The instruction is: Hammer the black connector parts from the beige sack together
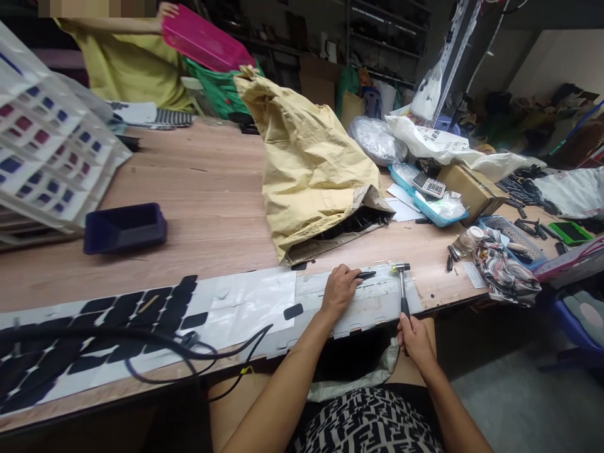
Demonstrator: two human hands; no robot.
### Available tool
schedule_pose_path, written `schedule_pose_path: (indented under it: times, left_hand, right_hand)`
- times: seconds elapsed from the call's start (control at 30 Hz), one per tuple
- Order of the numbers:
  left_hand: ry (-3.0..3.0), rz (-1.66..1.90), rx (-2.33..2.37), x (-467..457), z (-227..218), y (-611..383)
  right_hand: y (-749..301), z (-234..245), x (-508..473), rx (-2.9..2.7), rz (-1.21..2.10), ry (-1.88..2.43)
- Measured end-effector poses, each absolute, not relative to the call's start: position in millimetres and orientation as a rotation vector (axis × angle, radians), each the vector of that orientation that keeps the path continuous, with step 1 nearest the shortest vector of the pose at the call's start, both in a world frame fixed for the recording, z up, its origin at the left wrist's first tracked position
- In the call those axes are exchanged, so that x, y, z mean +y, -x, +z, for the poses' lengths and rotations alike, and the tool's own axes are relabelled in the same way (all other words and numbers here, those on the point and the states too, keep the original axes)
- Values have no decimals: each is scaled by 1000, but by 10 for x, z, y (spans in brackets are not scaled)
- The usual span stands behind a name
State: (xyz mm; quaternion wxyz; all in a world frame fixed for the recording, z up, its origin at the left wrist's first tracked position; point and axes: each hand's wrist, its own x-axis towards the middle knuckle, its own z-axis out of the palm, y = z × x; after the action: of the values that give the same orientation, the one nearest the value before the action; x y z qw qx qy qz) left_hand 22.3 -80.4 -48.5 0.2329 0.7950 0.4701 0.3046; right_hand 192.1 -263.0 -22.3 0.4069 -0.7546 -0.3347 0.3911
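1. Far left of the left grip, a white lattice crate (78, 189) leans over the desk (202, 182), probably parked aside to keep room near the hands.
2. A purple tray (127, 242) also sits left of the left grip, well apart from it, perhaps as a handy holder.
3. Nearer the left grip, dark flat pads (132, 308) lie in slanting rows on a white sheet (250, 302), spread singly, it seems, so each can be picked up easily.
4. Farther off, beyond the left grip, a co-worker's hand (167, 9) holds a pink basket (207, 38).
5. Just beyond the left grip lies a paper sack (311, 157), its mouth, with dark pieces in it, facing this side, likely for easy reach.
6. The left grip (340, 289) is closed on one end of a small black piece (365, 275) over a pale plate (372, 314), seemingly to steady it; the other end points towards the hammer.
7. The right grip (416, 340) is wrapped round the lower handle of a hammer (404, 305), perhaps for swing. Its head is just right of the piece; whether it touches the plate I cannot tell.
8. Right of the right grip, a bundled cloth (503, 270) rests beside a jar (467, 239), clear of the hammer.
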Motion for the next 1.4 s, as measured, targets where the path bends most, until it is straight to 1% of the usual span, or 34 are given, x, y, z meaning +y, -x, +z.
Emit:
schedule_pose_path:
  times: [0.13,0.37,0.63,1.1,1.33,1.4]
  left_hand:
    - [-2103,853,1280,-787,-496,-208]
    - [-2009,837,1283,-751,-475,-192]
    - [-2019,815,1280,-755,-422,-188]
    - [-2005,809,1290,-762,-376,-190]
    - [-2021,778,1286,-761,-381,-185]
    - [-2035,767,1289,-752,-384,-189]
  right_hand:
    - [-1906,-190,-2661,-892,996,1928]
    - [-1768,-67,-2650,-1344,573,2024]
    - [-1710,-58,-2584,-1467,445,2104]
    - [-1576,-2,-2572,-1495,481,2133]
    - [-1766,-26,-2585,-1227,581,2021]
    - [-1859,-52,-2596,-1083,682,2009]
